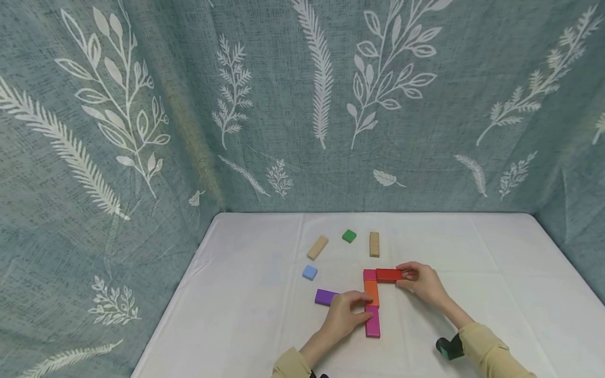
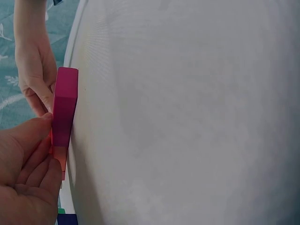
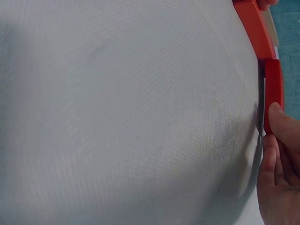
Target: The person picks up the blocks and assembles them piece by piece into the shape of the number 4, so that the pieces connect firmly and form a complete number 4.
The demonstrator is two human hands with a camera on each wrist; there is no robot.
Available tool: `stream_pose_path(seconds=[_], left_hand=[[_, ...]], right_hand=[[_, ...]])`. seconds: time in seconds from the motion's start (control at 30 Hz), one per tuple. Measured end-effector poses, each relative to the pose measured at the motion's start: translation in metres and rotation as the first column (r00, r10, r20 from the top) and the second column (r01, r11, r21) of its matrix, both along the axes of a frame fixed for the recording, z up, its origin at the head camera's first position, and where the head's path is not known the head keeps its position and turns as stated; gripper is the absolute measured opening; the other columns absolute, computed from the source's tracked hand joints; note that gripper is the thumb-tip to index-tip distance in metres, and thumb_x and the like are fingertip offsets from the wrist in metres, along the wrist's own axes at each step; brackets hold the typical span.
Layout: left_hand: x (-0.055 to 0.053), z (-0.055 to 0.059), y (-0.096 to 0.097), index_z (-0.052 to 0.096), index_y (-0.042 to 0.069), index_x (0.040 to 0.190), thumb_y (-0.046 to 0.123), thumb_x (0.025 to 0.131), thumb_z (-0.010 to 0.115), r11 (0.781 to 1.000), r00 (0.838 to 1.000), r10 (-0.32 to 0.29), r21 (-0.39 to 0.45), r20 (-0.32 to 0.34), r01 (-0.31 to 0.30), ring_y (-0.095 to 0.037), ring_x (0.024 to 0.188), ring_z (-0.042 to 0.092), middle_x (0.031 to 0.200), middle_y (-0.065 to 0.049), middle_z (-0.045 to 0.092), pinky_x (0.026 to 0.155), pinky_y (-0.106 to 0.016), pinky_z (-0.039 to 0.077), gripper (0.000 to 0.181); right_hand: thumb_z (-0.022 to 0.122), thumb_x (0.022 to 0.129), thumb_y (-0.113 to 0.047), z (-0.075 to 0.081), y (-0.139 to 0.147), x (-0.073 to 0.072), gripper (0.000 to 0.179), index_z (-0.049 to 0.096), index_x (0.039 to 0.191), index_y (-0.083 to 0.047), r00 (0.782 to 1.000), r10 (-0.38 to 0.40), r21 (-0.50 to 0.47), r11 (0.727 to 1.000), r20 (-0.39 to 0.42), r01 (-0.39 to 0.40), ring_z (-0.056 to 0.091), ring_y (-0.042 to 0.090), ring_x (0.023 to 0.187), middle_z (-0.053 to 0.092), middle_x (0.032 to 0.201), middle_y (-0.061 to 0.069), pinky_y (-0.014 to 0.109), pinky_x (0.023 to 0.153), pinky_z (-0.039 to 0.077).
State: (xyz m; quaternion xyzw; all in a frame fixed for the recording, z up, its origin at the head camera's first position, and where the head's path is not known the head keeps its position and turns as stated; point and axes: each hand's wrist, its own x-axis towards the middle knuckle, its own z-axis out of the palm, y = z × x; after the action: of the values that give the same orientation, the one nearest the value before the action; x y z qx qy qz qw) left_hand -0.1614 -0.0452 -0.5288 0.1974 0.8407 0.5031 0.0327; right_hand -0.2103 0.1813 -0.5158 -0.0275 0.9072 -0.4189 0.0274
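My right hand (image 1: 422, 282) pinches the right end of a red block (image 1: 388, 275) between thumb and fingers; the right wrist view shows the thumb on one face of it. The red block's left end meets a small pink block (image 1: 370, 274). An orange block (image 1: 372, 292) and a magenta block (image 1: 373, 322) run in line from the pink one toward me. My left hand (image 1: 346, 314) rests its forefinger over the orange block and its thumb at the magenta block's left edge, with fingertips along the blocks' side in the left wrist view.
A purple block (image 1: 326, 297) lies left of the row, partly behind my left hand. Farther back are a blue block (image 1: 309, 272), a green block (image 1: 349, 236) and two wooden blocks, one tilted (image 1: 317, 248), one straight (image 1: 374, 244). A patterned curtain (image 1: 302, 105) hangs behind the white table.
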Motion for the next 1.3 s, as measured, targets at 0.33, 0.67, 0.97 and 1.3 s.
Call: stream_pose_path(seconds=[0.33,0.67,0.97,1.3], left_hand=[[0.0009,0.0008,0.0004,0.072,0.007,0.104,0.007,0.078,0.076,1.000,1.000,0.001,0.003,0.014,-0.001,-0.016,0.103,0.065,0.104,-0.004,0.072,0.093,-0.022,0.053,0.026],[0.0019,0.0009,-0.0011,0.072,0.007,0.104,0.007,0.078,0.076,1.000,1.000,-0.005,-0.003,-0.002,0.005,-0.016,0.102,0.066,0.103,-0.004,0.073,0.092,-0.022,0.053,0.026],[0.0020,0.0004,-0.0010,0.072,0.008,0.104,0.008,0.078,0.076,1.000,1.000,-0.001,-0.021,-0.013,0.000,-0.015,0.101,0.066,0.102,-0.003,0.073,0.092,-0.022,0.053,0.026],[0.0031,0.0008,-0.0014,0.071,0.008,0.106,0.009,0.080,0.075,0.999,1.000,-0.001,-0.039,-0.012,0.000,-0.012,0.102,0.065,0.104,-0.002,0.073,0.094,-0.022,0.052,0.027]], right_hand=[[0.074,0.079,-0.004,-0.0004,-0.0001,0.0012,0.037,0.063,0.113,0.005,1.000,0.001,0.000,1.000,0.009,-0.001,0.064,0.020,0.086,0.066,0.106,0.021,0.034,0.079,0.059],[0.074,0.079,-0.004,-0.0020,-0.0015,0.0023,0.037,0.063,0.113,0.005,1.000,-0.009,-0.002,1.000,0.014,0.009,0.063,0.020,0.086,0.065,0.108,0.022,0.034,0.079,0.059],[0.073,0.079,-0.005,-0.0027,-0.0010,0.0024,0.037,0.062,0.113,0.005,1.000,-0.005,-0.010,1.000,0.013,0.005,0.063,0.020,0.086,0.065,0.108,0.022,0.033,0.079,0.059],[0.073,0.079,-0.005,-0.0042,-0.0014,0.0032,0.037,0.062,0.113,0.005,1.000,-0.004,-0.011,1.000,0.002,0.004,0.063,0.020,0.086,0.065,0.107,0.022,0.032,0.078,0.059]])
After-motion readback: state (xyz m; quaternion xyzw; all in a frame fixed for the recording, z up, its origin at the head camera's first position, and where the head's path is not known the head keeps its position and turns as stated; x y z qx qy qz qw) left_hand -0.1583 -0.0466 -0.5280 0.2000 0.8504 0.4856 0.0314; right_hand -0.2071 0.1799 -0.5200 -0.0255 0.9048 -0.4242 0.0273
